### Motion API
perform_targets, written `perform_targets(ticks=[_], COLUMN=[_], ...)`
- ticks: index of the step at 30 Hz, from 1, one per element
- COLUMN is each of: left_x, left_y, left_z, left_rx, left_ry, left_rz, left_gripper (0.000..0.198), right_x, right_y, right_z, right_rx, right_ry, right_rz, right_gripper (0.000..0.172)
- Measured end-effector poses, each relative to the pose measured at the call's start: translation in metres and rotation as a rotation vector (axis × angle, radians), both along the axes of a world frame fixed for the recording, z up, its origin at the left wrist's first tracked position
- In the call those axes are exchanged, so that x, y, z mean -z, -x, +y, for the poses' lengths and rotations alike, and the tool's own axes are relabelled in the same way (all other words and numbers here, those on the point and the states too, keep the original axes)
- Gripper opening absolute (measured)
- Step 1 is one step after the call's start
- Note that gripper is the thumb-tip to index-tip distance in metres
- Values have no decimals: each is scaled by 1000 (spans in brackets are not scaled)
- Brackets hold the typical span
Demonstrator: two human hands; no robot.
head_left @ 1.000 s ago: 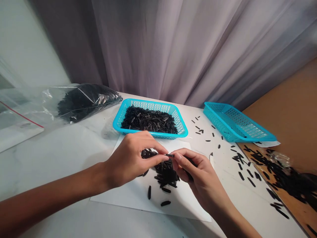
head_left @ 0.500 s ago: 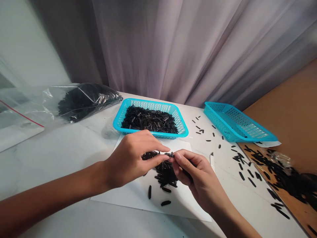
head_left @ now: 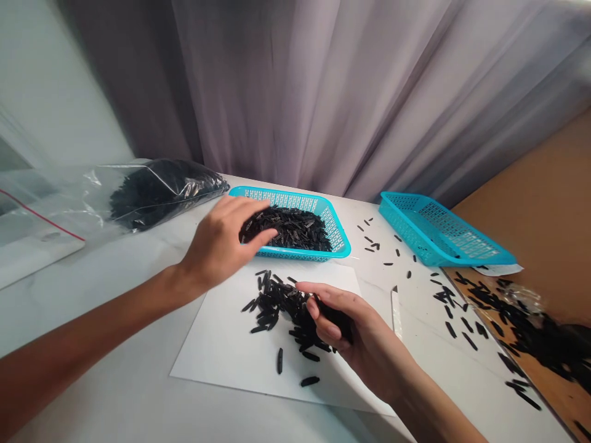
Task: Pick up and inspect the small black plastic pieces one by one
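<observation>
My left hand (head_left: 226, 237) is over the left side of a blue plastic basket (head_left: 344, 246), thumb and fingers apart with nothing visible between them. Inside that basket lies a heap of small, thin black pieces (head_left: 295, 229); my hand hides its left part. My right hand (head_left: 357, 326) is half curled around a clump of black pieces (head_left: 336, 315) in its palm, partly hidden by the fingers. It hovers at the right edge of a loose black pile (head_left: 277, 301) on a white sheet (head_left: 217, 344). A few single pieces lie nearer the sheet's front edge.
A clear bag (head_left: 161, 191) full of black pieces lies at the left. A second blue basket (head_left: 443, 231) stands at the right. Scattered black pieces (head_left: 468, 338) spread across the table's right side onto a brown surface. A slim white cutter-like tool (head_left: 396, 314) lies beside the sheet.
My left hand has left my right fingertips, moving up and left to the basket and spreading its fingers. The right fingers have loosened from their pinch, and the black piece there is gone.
</observation>
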State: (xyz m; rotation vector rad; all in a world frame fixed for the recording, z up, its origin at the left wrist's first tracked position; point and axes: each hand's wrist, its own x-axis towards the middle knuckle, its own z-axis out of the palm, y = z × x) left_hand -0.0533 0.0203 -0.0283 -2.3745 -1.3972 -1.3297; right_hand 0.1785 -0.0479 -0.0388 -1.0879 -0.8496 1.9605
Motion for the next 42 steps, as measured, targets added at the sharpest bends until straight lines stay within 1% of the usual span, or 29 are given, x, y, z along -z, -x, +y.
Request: perform_targets(ticks=[1,3,4,5,6,8,10,15,19,20,23,25,29,35,42], left_x=[-1,-3,-3,-4,-4,-3,-3,-1,0,0,0,0,0,1,0], left_y=[-3,-14,-20,-25,-29,-33,-31,-24,-25,-25,-26,-26,-26,-25,-27], left_z=[-5,-20,-28,-35,-40,-44,-43,-35,-37,-37,-37,-36,-35,-37,-37], left_rx=[115,403,495,555,568,565,570,591,598,588,538,519,520,535,540], left_ry=[41,186,247,271,262,219,190,172,152,152,137,103,62,79,51], left_rz=[16,68,94,136,169,203,188,78,0,-13,-28,-39,-75,-81,-91], left_gripper=[29,21,18,13,10,14,16,9,5,5,14,13,6,7,7], right_x=[0,0,0,0,0,0,1,2,1,1,0,-1,-1,1,-1], right_y=[0,1,1,1,2,3,4,1,-2,-3,-3,-3,-4,-5,-5], right_z=[0,-1,-2,-3,-4,-6,-7,-5,-3,-3,-3,-4,-5,-6,-6], right_rx=[-16,-51,-71,-90,-111,-150,-150,14,73,78,85,88,90,105,109], right_ry=[7,-19,-52,-94,-139,-213,-262,-321,-323,-330,-349,-355,-351,-366,-412], right_rz=[7,-4,-22,-46,-69,-107,-143,-236,-268,-269,-253,-234,-215,-264,-304], right_gripper=[23,23,20,16,13,15,18,25,24,24,24,22,21,22,21])
